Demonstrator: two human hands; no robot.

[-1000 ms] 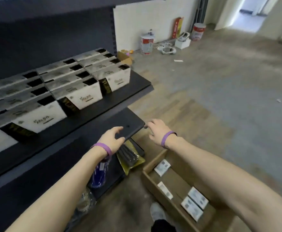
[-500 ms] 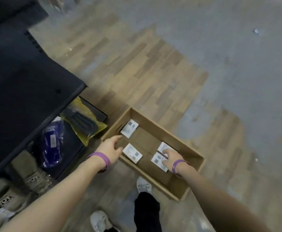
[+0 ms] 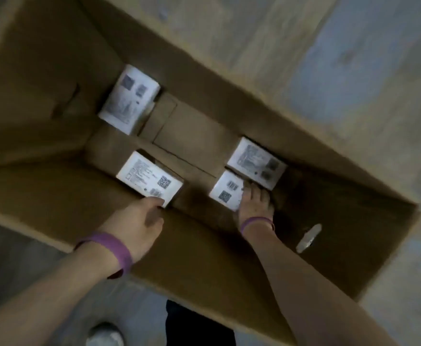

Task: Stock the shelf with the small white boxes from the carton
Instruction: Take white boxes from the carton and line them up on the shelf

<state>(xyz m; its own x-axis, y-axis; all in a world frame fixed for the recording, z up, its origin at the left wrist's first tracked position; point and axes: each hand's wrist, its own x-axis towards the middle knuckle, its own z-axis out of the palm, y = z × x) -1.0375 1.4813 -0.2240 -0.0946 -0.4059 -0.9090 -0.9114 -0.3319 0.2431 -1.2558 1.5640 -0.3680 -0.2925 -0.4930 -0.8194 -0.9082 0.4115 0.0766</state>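
Observation:
The brown carton (image 3: 54, 186) stands open on the floor below me, with several small white boxes lying flat on its bottom. My left hand (image 3: 139, 221) reaches over the near wall and its fingertips touch the near corner of the near-left box (image 3: 149, 179). My right hand (image 3: 254, 203) is deep inside, with its fingers over the right side of the near-right box (image 3: 225, 192), holding it. Another box (image 3: 257, 163) lies against that one on its far side. One more box (image 3: 129, 98) sits at the far left. The shelf is out of view.
A strip of clear tape (image 3: 308, 237) clings to the carton's right inner wall. Wood-pattern and grey floor (image 3: 354, 58) surrounds the carton. My shoe (image 3: 104, 333) and dark trouser leg (image 3: 199, 323) are just in front of the carton's near wall.
The view has dropped from the shelf down into the carton. Both hands left the shelf edge and went into the carton, the right onto a box, the left up to another box.

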